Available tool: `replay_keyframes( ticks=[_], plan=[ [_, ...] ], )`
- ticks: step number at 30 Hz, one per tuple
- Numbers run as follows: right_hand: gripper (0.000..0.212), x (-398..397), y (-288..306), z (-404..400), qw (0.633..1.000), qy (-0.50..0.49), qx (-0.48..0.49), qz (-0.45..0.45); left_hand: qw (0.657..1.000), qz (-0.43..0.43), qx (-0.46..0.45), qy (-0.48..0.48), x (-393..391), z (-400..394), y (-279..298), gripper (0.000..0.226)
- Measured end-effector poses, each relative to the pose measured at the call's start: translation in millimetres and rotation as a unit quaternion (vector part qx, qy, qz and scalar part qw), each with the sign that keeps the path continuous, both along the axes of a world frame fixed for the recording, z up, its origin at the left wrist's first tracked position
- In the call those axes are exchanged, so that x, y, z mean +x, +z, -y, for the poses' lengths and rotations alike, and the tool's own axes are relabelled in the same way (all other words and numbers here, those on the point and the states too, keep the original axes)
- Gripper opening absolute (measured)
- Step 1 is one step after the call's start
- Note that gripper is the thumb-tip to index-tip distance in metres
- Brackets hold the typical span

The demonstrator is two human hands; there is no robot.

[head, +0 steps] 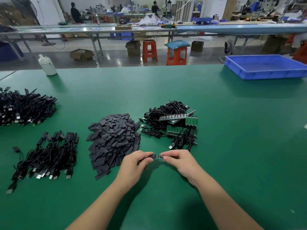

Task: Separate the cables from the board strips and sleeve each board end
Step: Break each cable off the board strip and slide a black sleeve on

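My left hand pinches a black sleeve over the near table. My right hand pinches a small green board end, whose left tip meets the sleeve's mouth. Behind my hands lies a tangle of black cables on green board strips. A heap of loose black sleeves sits just left of my hands. The held board's cable is hidden by my right hand.
A bundle of sleeved cables lies at the near left, a bigger pile farther left. A blue tray stands at the far right, a white bottle at the far left edge of the green table.
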State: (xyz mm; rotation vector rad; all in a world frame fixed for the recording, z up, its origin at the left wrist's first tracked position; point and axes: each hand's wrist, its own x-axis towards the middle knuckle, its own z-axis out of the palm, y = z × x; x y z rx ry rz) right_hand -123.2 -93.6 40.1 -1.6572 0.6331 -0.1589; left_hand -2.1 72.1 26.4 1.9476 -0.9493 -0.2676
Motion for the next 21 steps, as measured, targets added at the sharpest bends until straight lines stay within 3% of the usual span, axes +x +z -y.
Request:
replay_keyframes(
  ticks=[14,21],
  plan=[
    [0.019,3,1,-9,0.997,0.043,-0.063,-0.01,0.99,0.111,0.055,-0.069,2,-5,8,0.02],
    [0.02,0,4,-3,0.999,0.004,-0.047,0.013,0.993,0.1,0.04,-0.04,7,-12,9,0.017]
  ],
)
